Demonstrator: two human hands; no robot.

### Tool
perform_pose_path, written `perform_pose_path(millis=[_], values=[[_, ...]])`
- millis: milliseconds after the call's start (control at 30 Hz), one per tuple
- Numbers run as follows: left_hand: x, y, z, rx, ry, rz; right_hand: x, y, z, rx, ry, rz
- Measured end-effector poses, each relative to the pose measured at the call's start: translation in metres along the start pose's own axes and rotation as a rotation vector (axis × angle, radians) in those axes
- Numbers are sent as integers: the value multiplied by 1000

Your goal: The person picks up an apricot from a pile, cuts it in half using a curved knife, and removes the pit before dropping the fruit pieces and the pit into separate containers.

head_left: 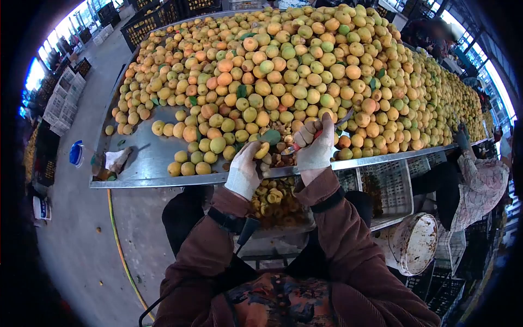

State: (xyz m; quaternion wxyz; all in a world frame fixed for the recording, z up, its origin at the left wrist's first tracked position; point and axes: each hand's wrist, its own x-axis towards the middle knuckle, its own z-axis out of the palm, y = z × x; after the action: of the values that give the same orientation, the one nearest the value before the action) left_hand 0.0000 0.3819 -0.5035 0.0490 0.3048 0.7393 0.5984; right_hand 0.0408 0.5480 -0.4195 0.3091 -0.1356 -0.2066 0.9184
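Both my hands wear pale gloves and are at the near edge of a metal table (154,121) heaped with yellow-orange fruit (305,71). My left hand (246,166) is closed on a piece of yellow fruit (262,150), held between thumb and fingers. To its right, my right hand (317,143) is wrapped round the red handle of a curved knife (345,119), whose blade points up and to the right. Below my hands, a container of cut fruit (272,199) sits under the table edge. A dark green leaf (271,136) lies on the fruit between my hands.
A white crate (389,191) and a dirty white bucket (419,243) stand at the right, beside a seated person in a patterned garment (479,191). A pale cloth (116,159) lies on the table's left corner. A yellow hose (120,245) crosses the floor.
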Motion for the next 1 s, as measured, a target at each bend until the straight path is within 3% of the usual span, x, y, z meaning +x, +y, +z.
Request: perform_pose_path(millis=[33, 100, 133, 233, 267, 300, 333, 367, 400, 433, 500, 567, 633, 667, 700, 733, 800, 833, 900, 933, 1000], values=[[0, -9, 0, -3, 1, -3, 2, 1, -4, -3, 2, 1], [11, 17, -12, -1242, 21, -608, 2, 2, -11, -160, 17, -42], [15, 34, -9, -1136, 162, -663, 1, 2, -11, -160, 20, -37], [15, 38, -15, -1219, 200, -748, 0, 4, -9, -338, 14, -100], [9, 40, -19, -1030, 60, -604, 0, 5, -12, -375, 5, -112], [1, 46, -24, -303, -131, -311, 1, 7, -16, -413, -5, -122], [2, 43, -21, -259, -141, -297, 4, 4, -22, -404, 30, -18], [3, 40, -19, -217, -152, -282, -3, 2, -14, -444, 45, -52], [1, 56, -29, 84, -90, -133, -3, -1, -15, -456, 36, 8], [6, 67, -40, 408, 16, -288, -3, -5, -16, -468, 29, 66], [16, 45, -70, 1072, 173, -112, -13, -4, -15, -507, -22, 75], [17, 29, -83, 1289, 110, -218, -21, 2, -17, -612, -81, 97], [17, 16, -84, 1238, 127, -230, -29, 10, -25, -682, -227, 195], [17, 13, -85, 1211, 108, -234, -33, 17, -27, -868, -376, 58], [17, 10, -86, 1184, 87, -238, -46, 14, -10, -755, -191, 339], [15, 7, -87, 1184, 84, -236, -54, 13, -7, -763, -243, 384], [16, 20, -85, 94, 182, -385, -60, 18, -7, -798, -254, 485], [14, 28, -83, -329, 174, -511, -62, 24, -12, -812, -415, 326], [7, 23, -79, 454, 116, 461, -68, 26, -8, -816, -431, 322], [0, 14, -72, 448, 112, 464, -70, 27, -3, -838, -364, 407], [-8, 6, -50, 84, 57, 100, -72, 24, 2, -851, -391, 368]])
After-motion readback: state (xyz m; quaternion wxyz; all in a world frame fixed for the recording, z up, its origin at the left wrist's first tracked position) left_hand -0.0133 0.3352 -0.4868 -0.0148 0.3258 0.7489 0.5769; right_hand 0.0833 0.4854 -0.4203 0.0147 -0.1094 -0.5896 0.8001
